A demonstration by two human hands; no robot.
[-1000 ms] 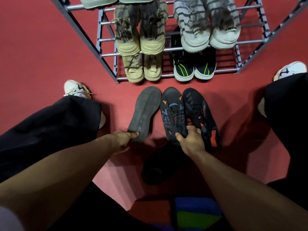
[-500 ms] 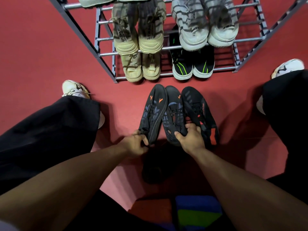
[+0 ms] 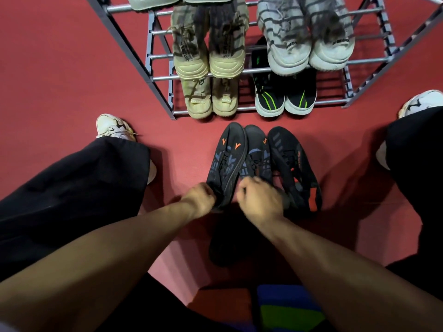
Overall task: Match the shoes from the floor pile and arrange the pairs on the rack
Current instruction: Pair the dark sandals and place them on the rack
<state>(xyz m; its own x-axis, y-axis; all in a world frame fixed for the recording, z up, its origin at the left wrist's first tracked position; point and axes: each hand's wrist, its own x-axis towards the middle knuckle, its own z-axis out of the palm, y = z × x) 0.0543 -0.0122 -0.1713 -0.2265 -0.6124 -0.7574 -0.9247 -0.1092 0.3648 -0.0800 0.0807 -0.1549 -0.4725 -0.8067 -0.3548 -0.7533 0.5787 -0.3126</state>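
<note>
Three black shoes lie side by side on the red floor in front of the grey metal rack (image 3: 163,78). My left hand (image 3: 200,197) grips the heel of the left black shoe (image 3: 227,156), which has orange chevrons and is tipped on its side against the middle black shoe (image 3: 257,154). My right hand (image 3: 260,200), blurred, is curled around the middle shoe's heel. A third black shoe (image 3: 292,164) with orange-red patches lies to the right, touching the middle one.
The rack holds a beige pair (image 3: 211,99) and a black-green pair (image 3: 285,99) on the bottom shelf, with another beige pair (image 3: 211,58) and a grey-white pair (image 3: 309,51) above. My white sneakers (image 3: 112,128) (image 3: 422,104) flank the shoes. A dark shape (image 3: 225,248) lies under my hands.
My left hand turned the left shoe from sole-up onto its side and brought it against the middle shoe. My right hand shifted slightly left at the heels.
</note>
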